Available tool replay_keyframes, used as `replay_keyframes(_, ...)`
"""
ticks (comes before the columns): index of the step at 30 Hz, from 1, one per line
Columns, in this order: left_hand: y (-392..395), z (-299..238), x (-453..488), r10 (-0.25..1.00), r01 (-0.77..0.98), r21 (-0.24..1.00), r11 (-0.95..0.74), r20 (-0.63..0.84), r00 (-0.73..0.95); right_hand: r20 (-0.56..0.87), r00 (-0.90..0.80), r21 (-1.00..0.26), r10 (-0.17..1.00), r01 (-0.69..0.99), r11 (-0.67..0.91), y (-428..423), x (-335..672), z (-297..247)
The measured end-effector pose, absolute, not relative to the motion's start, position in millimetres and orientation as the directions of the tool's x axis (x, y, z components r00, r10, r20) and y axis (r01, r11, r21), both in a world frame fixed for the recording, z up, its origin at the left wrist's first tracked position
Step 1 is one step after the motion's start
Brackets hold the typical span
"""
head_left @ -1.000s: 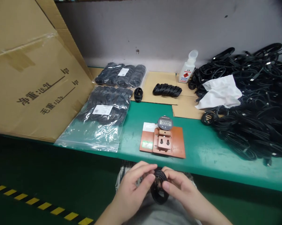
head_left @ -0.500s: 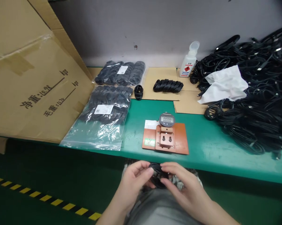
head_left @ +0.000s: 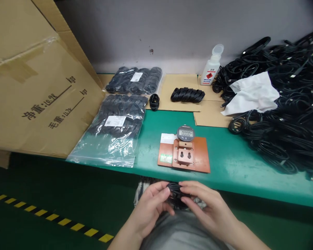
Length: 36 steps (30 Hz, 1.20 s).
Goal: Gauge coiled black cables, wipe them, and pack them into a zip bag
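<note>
A small coil of black cable [head_left: 175, 190] is held over my lap, just off the table's front edge. My left hand [head_left: 154, 198] pinches its left side between thumb and fingers. On the coil's right side, my right hand [head_left: 202, 201] grips with the thumb below and the fingers on top. The cable's ends are partly hidden by the fingers. Straight ahead of the hands, on the green table [head_left: 151, 152], sits a copper-coloured fixture [head_left: 185, 156] with a round digital gauge [head_left: 186, 133] on it; the display reads zeros.
At left stands a large cardboard box [head_left: 44, 93]. Bags of coiled cables [head_left: 115, 126] lie beside it. Behind the fixture are a single coil [head_left: 154, 102] and a row of coils [head_left: 187, 94]. A white bottle [head_left: 210, 69], a cloth [head_left: 252, 93] and a cable heap [head_left: 276, 139] occupy the right.
Both hands keep hold of the cable coil and have shifted only slightly. The left hand's lower fingers have moved a little away from beneath the coil.
</note>
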<state>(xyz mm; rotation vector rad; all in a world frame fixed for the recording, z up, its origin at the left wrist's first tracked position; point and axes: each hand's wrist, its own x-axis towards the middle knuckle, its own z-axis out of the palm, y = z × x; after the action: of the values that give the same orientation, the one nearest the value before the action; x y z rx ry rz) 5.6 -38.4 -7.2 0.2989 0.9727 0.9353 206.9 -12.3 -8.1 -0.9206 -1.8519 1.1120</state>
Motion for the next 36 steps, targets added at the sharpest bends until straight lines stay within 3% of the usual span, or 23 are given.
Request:
replay_keyframes(6, -37.8, -7.0, 6.6, 0.824, -0.447, 0.7, 0.557, -0.532, 0.194, 0.244, -0.454, -0.907, 0.857, 0.206, 0.368, -9.5, 210.0, -11.5)
replay_keyframes(15, -41.1, -2.8, 7.7, 0.792, -0.558, 0.587, 0.587, -0.56, 0.244, 0.349, -0.445, -0.835, 0.825, 0.251, 0.489, -9.3, 205.8, -1.2)
replay_keyframes(20, -44.6, 4.1, 12.8, 0.835, -0.483, 0.692, 0.536, -0.517, 0.185, 0.389, -0.362, -0.837, 0.847, 0.246, 0.489, -11.3, 198.3, -0.3)
replay_keyframes(24, -50.4, 7.1, 11.8, 0.875, -0.422, 0.767, 0.483, -0.432, 0.217, 0.331, -0.344, -0.877, 0.879, 0.232, 0.421, -14.2, 196.8, -3.0)
replay_keyframes(26, -54.6, 5.8, 10.1, 0.9, -0.347, 0.831, 0.434, -0.389, 0.195, 0.247, -0.299, -0.916, 0.922, 0.238, 0.322, -16.1, 196.3, -3.1)
replay_keyframes(29, -59.5, 0.6, 8.8, 0.935, -0.041, 0.951, 0.308, -0.294, 0.199, 0.121, -0.28, -0.958, 0.952, 0.219, 0.186, -17.8, 194.8, -2.0)
replay_keyframes(32, -60.0, -4.7, 10.4, 0.944, 0.212, 0.963, 0.167, -0.218, 0.248, 0.07, -0.306, -0.969, 0.95, 0.205, 0.137, -17.9, 193.0, -0.6)
replay_keyframes(36, -55.6, -7.3, 12.5, 0.957, 0.273, 0.957, 0.097, -0.165, 0.237, -0.074, -0.315, -0.989, 0.946, 0.147, -0.028, -18.5, 190.3, 1.4)
